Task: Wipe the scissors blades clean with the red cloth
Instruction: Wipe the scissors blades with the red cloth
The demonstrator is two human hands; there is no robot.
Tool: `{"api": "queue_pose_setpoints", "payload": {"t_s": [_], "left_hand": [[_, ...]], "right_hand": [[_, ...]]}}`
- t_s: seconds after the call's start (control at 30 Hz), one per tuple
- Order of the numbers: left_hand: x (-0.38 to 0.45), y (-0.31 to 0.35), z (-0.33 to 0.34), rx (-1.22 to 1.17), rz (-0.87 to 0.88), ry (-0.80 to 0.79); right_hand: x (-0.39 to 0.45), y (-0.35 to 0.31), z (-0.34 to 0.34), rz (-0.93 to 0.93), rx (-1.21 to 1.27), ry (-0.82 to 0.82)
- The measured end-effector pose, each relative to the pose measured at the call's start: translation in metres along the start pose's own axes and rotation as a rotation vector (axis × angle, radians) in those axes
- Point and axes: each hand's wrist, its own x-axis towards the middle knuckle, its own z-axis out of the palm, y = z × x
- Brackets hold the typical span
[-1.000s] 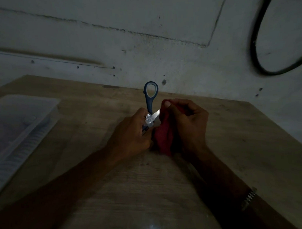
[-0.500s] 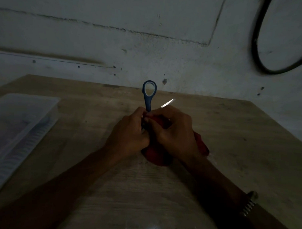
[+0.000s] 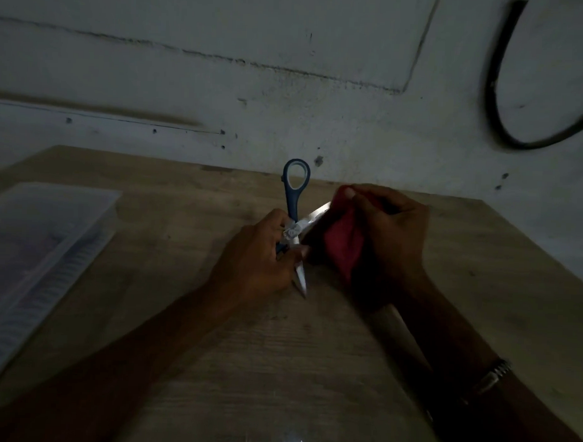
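Over a dim wooden counter (image 3: 312, 353), a person's left hand (image 3: 252, 265) grips a pair of blue-handled scissors (image 3: 294, 201) near the pivot, fingers curled tight round the lower handle; the scissors are spread wide, 1 handle loop standing up toward the wall (image 3: 222, 69), 1 blade pointing down past the knuckles toward the camera, the other blade (image 3: 311, 216) angling up to the right; the right hand (image 3: 388, 237) is clenched on the red cloth (image 3: 344, 236), thumb and fingers pinching the fabric over the outer end of that upper blade, so its tip is hidden inside the cloth; the rest of the cloth hangs bunched below the palm, just beside the left hand; a metal watch band (image 3: 493, 376) sits on the right wrist; a clear plastic container (image 3: 34, 251) lies at the counter's left edge, well apart from both hands; a black cable (image 3: 499, 105) loops on the wall at upper right; no brand, label or writing can be read in the low light.
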Motion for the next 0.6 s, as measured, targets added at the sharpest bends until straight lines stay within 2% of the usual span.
{"api": "queue_pose_setpoints", "payload": {"t_s": [0.07,0.13,0.23,0.3,0.43,0.6], "left_hand": [[-0.001,0.002,0.000,0.006,-0.016,0.021],[0.000,0.003,0.000,0.046,-0.039,0.025],[-0.001,0.000,0.001,0.043,-0.022,0.042],[-0.002,0.000,0.000,0.010,-0.024,0.032],[-0.003,-0.002,-0.002,-0.002,-0.035,0.018],[-0.002,-0.005,-0.001,0.016,-0.060,-0.043]], "right_hand": [[0.006,-0.001,-0.016,-0.013,-0.045,0.107],[0.001,-0.005,-0.023,-0.093,-0.129,0.136],[-0.020,-0.010,-0.006,-0.220,-0.272,0.025],[-0.029,-0.009,0.010,-0.229,-0.304,-0.084],[-0.035,-0.007,0.017,-0.249,-0.326,-0.157],[-0.048,-0.004,0.019,-0.401,-0.522,-0.361]]}}
